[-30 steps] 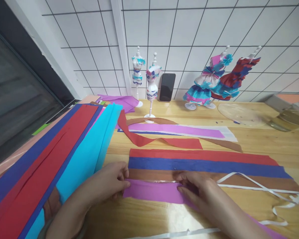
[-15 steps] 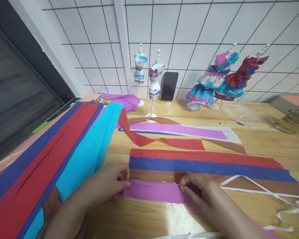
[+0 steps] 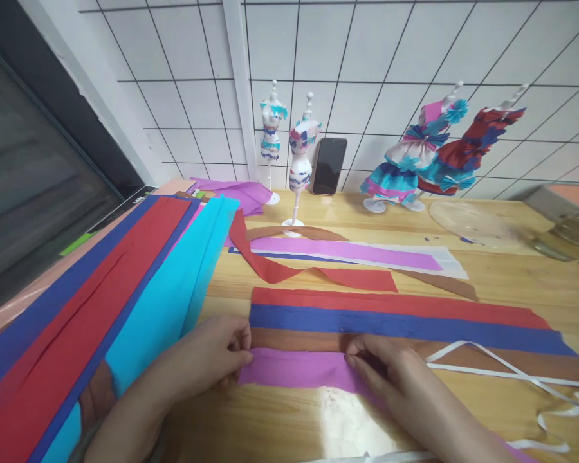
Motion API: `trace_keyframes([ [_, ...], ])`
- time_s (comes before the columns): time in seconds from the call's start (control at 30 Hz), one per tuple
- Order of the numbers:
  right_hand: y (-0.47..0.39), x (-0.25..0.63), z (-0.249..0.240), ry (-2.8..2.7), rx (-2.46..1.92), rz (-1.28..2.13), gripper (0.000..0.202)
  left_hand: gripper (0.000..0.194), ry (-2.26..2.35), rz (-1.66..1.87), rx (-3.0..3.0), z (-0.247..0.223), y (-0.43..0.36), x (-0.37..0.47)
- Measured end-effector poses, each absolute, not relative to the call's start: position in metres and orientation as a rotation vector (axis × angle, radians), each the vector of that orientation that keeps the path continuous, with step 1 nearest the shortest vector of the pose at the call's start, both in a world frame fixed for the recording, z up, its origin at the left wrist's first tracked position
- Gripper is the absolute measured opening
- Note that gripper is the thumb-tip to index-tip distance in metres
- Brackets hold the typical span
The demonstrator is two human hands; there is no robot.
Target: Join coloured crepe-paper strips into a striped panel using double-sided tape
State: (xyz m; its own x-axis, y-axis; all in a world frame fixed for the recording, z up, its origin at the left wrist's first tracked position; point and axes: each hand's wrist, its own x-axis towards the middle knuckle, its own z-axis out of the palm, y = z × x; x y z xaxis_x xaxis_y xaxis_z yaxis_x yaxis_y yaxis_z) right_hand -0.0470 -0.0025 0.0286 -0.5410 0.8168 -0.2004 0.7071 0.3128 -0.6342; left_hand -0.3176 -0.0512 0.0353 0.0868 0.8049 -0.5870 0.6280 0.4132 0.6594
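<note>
A purple crepe paper strip (image 3: 296, 371) lies along the near edge of a striped row on the table. My left hand (image 3: 222, 350) pinches its left corner between thumb and fingers. Further right, my right hand (image 3: 383, 366) pinches the same strip's upper edge, and part of the strip passes hidden beneath that hand and forearm. Just beyond it lie a brown strip (image 3: 294, 339), a blue strip (image 3: 309, 317) and a red strip (image 3: 318, 298), side by side with their left ends nearly in line. Thin white tape (image 3: 502, 370) lies in loose loops over the brown strip's right part.
Long red paper (image 3: 125, 283) and turquoise paper (image 3: 174, 296) lie at left. Behind stand two small mannequins (image 3: 299, 154), a phone (image 3: 329, 167) leaning on the tiled wall, and two dressed mannequins (image 3: 405, 154). A curling red strip (image 3: 318, 273) crosses mid-table; a tape roll (image 3: 564, 238) sits right.
The right hand has shifted very slightly left along the purple strip, which now bulges a little between the hands. The left hand keeps its place.
</note>
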Motion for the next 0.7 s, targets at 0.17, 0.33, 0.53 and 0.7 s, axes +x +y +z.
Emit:
trace_keyframes([
  [0.17,-0.0018,-0.0475,0.0283,-2.404,-1.417,1.052,0.020,0.011,1.619,0.211,1.284,0.0329,-0.0509,-0.3181],
  [0.33,-0.0023,-0.0474,0.0274,-2.394,-1.434,1.044,0.021,0.012,1.633,0.214,1.278,0.0336,-0.0509,-0.3178],
  [0.53,-0.0015,-0.0489,0.0270,-2.400,-1.449,1.019,0.020,0.010,1.648,0.210,1.276,0.0326,-0.0503,-0.3174],
  [0.7,-0.0024,-0.0488,0.0280,-2.394,-1.450,1.045,0.020,0.011,1.675,0.211,1.255,0.0309,-0.0499,-0.3170],
])
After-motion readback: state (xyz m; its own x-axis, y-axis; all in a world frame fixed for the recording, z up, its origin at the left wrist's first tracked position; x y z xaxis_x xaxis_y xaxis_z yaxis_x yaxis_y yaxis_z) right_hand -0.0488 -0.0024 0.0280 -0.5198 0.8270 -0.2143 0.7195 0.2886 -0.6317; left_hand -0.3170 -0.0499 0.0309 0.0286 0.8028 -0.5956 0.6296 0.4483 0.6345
